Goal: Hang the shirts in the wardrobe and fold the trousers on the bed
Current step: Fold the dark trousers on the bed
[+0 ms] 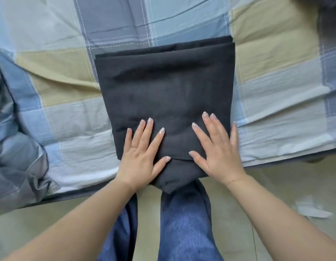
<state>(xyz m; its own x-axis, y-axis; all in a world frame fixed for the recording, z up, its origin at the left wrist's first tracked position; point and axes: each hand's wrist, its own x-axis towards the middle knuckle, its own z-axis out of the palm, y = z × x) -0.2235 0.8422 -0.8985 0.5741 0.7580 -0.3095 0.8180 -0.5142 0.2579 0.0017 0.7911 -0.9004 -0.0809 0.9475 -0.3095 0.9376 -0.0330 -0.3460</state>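
Both hands flat, fingers spread, gripping nothing: left hand (140, 157) and right hand (218, 149) press the near edge of folded dark trousers (167, 87), lying on checked bed (276, 81) at its edge above floor (276, 185).

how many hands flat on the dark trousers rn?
2. Left hand lies flat on the folded dark trousers near their front-left edge; right hand lies flat near the front-right.
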